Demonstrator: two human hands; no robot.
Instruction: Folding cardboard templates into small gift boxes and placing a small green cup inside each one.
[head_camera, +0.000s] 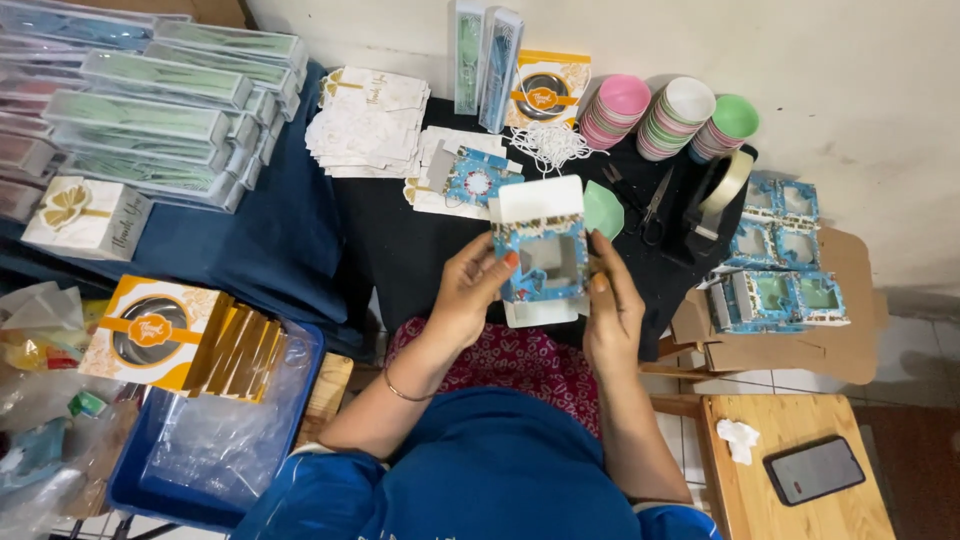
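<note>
Hands: two, left hand, right hand | grip: both pinching one window box | bowl stacks: three

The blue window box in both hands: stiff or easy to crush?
The blue window box looks like thin folded card, probably light and easily dented. Its top flap stands open, so it may flex. Left hand and right hand grip its sides.
</note>
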